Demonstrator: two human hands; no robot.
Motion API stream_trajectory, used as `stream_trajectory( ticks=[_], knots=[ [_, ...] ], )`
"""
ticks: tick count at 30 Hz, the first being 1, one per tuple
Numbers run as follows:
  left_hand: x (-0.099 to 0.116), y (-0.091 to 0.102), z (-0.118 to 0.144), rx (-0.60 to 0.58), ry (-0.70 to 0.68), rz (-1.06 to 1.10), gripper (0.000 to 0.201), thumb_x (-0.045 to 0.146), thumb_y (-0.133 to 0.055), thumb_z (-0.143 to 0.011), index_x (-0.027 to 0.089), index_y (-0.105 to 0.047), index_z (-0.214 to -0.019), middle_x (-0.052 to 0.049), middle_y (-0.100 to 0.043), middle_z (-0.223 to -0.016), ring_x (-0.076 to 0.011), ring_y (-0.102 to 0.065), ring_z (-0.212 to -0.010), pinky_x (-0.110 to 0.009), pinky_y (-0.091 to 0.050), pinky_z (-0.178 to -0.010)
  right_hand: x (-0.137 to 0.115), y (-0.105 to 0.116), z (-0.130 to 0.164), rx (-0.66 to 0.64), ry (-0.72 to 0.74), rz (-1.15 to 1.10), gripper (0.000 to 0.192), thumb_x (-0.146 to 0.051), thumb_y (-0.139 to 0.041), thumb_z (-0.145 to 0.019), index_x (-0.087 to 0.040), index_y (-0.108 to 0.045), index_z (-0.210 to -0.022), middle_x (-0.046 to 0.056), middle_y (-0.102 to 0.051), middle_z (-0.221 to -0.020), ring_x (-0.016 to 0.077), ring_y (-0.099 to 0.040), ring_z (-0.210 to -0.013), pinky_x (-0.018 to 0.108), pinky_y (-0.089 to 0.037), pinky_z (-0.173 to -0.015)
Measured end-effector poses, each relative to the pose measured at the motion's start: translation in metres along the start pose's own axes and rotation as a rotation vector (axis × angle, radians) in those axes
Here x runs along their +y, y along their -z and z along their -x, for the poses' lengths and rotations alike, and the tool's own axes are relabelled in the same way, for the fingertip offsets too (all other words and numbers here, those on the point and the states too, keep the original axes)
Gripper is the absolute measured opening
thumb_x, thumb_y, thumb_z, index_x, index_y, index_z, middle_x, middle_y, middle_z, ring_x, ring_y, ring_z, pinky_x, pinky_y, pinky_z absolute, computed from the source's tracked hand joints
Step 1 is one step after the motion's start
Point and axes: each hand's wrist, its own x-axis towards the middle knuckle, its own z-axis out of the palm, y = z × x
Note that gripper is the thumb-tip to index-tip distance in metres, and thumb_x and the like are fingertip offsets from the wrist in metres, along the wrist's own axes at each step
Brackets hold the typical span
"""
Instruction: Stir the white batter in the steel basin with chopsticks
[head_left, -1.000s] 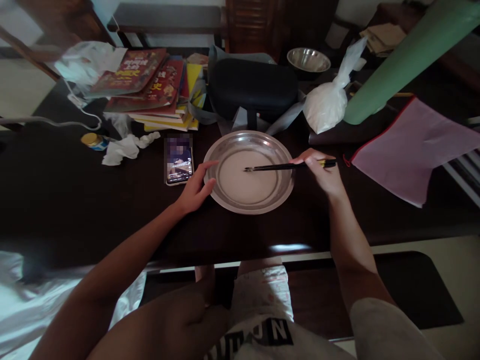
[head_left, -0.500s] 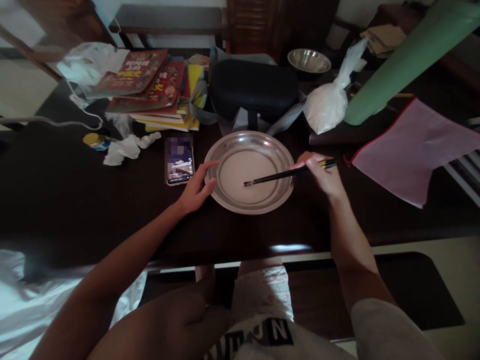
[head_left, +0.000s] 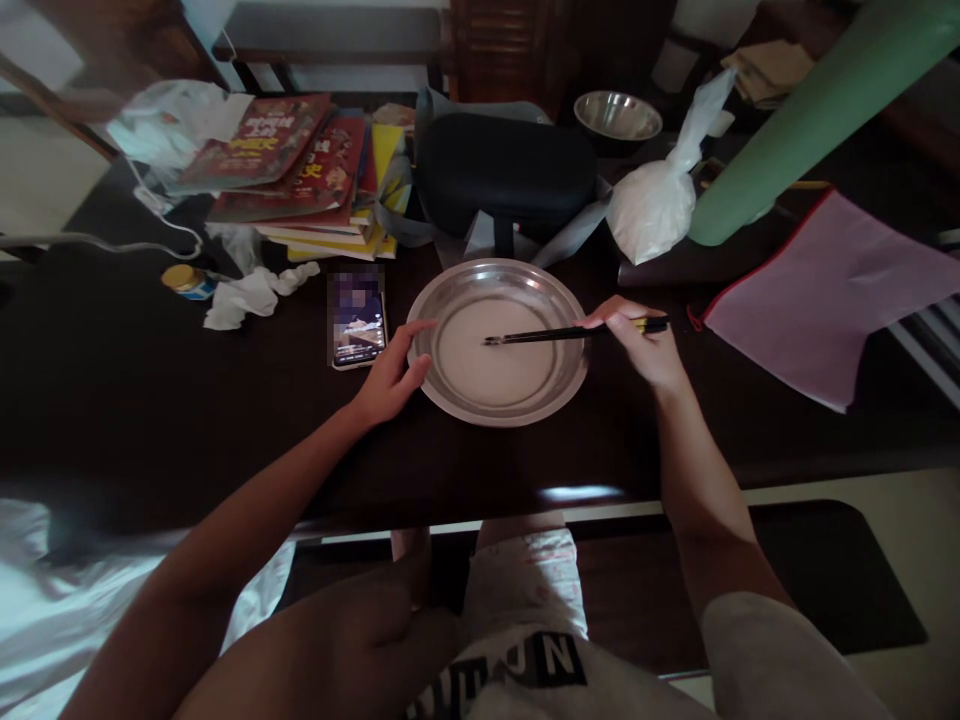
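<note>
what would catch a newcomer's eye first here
The shiny metal plate at the middle of the dark table, with pale liquid in it. The right hand holds black chopsticks with their tips over the liquid, while the left hand grips the plate's left rim. A lit phone lies just left of it.

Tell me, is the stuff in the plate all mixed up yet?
Pale white liquid already covers the plate's bottom, and it looks smooth, with no lumps showing. In hand: the right hand holds chopsticks with their tips in it, while the left hand grips the rim. Whether more mixing is left cannot be told.
</note>
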Motion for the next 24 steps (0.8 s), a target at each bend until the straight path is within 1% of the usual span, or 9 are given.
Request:
stream_trajectory(
  ticks=[3,5,8,12,14,17,19,22,24],
  knots=[
    [0.0006,0.0003,0.0001,-0.006,0.006,-0.007,0.059,0.062,-0.037,-0.101,0.020,-0.047,-0.141,-0.014,-0.058,-0.137,-0.0303,-0.058,-0.125,-0.050,-0.048,-0.108,0.0009,0.0023,0.0002,0.097,-0.001,-0.037,0.026,-0.048,-0.064,-0.092,-0.029,-0.079,-0.082,-0.001,-0.077,-0.076,0.0176,-0.073,-0.076,0.034,-0.058,-0.078],
    [0.0012,0.0006,0.0001,-0.010,0.018,-0.012,0.060,0.062,-0.036,-0.101,0.020,-0.046,-0.142,-0.014,-0.058,-0.136,-0.0301,-0.059,-0.122,-0.050,-0.049,-0.105,-0.0003,0.0013,0.0003,0.036,-0.007,-0.034,0.028,-0.049,-0.063,-0.092,-0.029,-0.079,-0.082,0.000,-0.078,-0.077,0.0182,-0.074,-0.077,0.035,-0.058,-0.077],
    [0.0021,0.0009,0.0000,-0.008,0.031,-0.007,0.061,0.063,-0.036,-0.101,0.020,-0.046,-0.142,-0.014,-0.059,-0.134,-0.0291,-0.061,-0.117,-0.049,-0.051,-0.102,-0.0020,-0.0009,-0.0002,-0.092,-0.004,0.020,0.028,-0.050,-0.064,-0.091,-0.028,-0.080,-0.087,0.002,-0.080,-0.088,0.0204,-0.075,-0.090,0.038,-0.058,-0.087],
    [0.0028,0.0008,-0.0003,-0.012,0.024,-0.004,0.060,0.062,-0.036,-0.101,0.020,-0.046,-0.142,-0.014,-0.059,-0.135,-0.0293,-0.060,-0.120,-0.048,-0.050,-0.104,-0.0001,0.0017,-0.0003,0.072,0.008,0.007,0.027,-0.049,-0.064,-0.092,-0.028,-0.079,-0.084,0.000,-0.079,-0.082,0.0185,-0.075,-0.083,0.036,-0.059,-0.083],
    [0.0027,0.0007,-0.0003,-0.014,0.015,-0.001,0.059,0.062,-0.036,-0.101,0.020,-0.047,-0.142,-0.014,-0.058,-0.136,-0.0297,-0.059,-0.123,-0.048,-0.049,-0.106,0.0004,0.0025,0.0001,0.098,-0.004,-0.014,0.029,-0.049,-0.062,-0.093,-0.028,-0.079,-0.082,0.000,-0.077,-0.077,0.0178,-0.074,-0.078,0.035,-0.059,-0.078],
    [0.0026,0.0007,-0.0003,-0.009,0.014,0.009,0.059,0.061,-0.037,-0.101,0.020,-0.047,-0.142,-0.015,-0.058,-0.136,-0.0300,-0.059,-0.124,-0.049,-0.049,-0.107,-0.0012,0.0003,0.0007,-0.024,-0.022,-0.004,0.029,-0.051,-0.063,-0.091,-0.029,-0.079,-0.084,0.001,-0.079,-0.083,0.0198,-0.075,-0.082,0.037,-0.059,-0.080],
    [0.0027,0.0008,-0.0003,-0.008,0.020,0.010,0.058,0.061,-0.037,-0.101,0.020,-0.047,-0.142,-0.015,-0.058,-0.137,-0.0301,-0.058,-0.124,-0.049,-0.048,-0.107,-0.0019,-0.0010,0.0006,-0.050,-0.025,0.018,0.028,-0.052,-0.064,-0.090,-0.029,-0.080,-0.086,0.001,-0.080,-0.088,0.0213,-0.075,-0.088,0.039,-0.060,-0.086],
    [0.0028,0.0008,-0.0005,-0.013,0.026,0.001,0.060,0.062,-0.037,-0.100,0.021,-0.047,-0.142,-0.015,-0.059,-0.135,-0.0304,-0.059,-0.123,-0.049,-0.049,-0.106,-0.0008,-0.0002,0.0003,0.080,-0.020,0.015,0.030,-0.053,-0.063,-0.090,-0.029,-0.078,-0.082,0.000,-0.078,-0.081,0.0207,-0.075,-0.084,0.039,-0.060,-0.085],
    [0.0025,0.0007,-0.0008,-0.014,0.027,-0.001,0.061,0.063,-0.037,-0.100,0.020,-0.047,-0.141,-0.015,-0.060,-0.133,-0.0305,-0.059,-0.121,-0.049,-0.050,-0.104,0.0000,0.0004,0.0002,0.113,-0.021,-0.008,0.032,-0.054,-0.062,-0.091,-0.029,-0.077,-0.079,0.000,-0.077,-0.076,0.0201,-0.074,-0.079,0.038,-0.060,-0.080]
  ],
)
